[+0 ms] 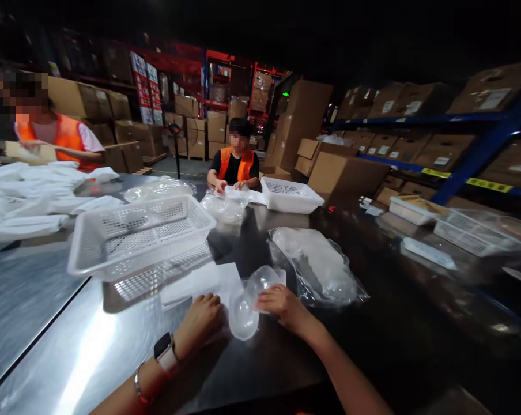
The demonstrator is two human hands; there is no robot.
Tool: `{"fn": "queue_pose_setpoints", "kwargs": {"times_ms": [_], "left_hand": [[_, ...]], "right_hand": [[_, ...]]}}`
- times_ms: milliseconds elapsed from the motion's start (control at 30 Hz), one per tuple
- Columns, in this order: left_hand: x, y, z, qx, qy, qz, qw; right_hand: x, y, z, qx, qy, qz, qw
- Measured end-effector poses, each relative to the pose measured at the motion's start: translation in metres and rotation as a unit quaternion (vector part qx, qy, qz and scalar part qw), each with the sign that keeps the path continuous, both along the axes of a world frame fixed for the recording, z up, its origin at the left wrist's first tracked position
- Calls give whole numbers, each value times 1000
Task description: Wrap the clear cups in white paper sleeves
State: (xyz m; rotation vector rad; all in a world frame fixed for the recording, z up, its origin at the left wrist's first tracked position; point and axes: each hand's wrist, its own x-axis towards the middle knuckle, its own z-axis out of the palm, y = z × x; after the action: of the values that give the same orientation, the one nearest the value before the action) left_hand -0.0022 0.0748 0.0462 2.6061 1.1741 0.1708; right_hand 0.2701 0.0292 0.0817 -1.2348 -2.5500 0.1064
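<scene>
Steel table (70,357): hands (243,311) touch pouch (247,302).

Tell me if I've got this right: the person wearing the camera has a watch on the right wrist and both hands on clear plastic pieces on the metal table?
Not quite. The head view shows the watch on the left wrist. The left hand and right hand do touch clear plastic pieces on the metal table.

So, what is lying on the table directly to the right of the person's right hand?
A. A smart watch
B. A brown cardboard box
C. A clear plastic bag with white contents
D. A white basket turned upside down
C. Just right of the right hand lies a clear plastic bag with white contents, flat on the metal table; the white basket stands upright on the left, and the watch is on the left wrist.
</scene>
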Motion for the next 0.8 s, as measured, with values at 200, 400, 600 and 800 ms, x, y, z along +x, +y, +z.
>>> {"fn": "queue_pose_setpoints", "kwargs": {"times_ms": [200,400,600,800], "left_hand": [[6,-4,3,17,29,-35,999],[5,-4,10,13,49,-30,998],[1,-4,9,2,34,-29,999],[1,1,-22,-2,-133,27,991]], "right_hand": [[3,25,-14,187,-22,104,977],[16,15,7,378,18,24,925],[21,31,-16,262,-31,-234,936],[-9,46,-59,120,-50,-287,949]]}}
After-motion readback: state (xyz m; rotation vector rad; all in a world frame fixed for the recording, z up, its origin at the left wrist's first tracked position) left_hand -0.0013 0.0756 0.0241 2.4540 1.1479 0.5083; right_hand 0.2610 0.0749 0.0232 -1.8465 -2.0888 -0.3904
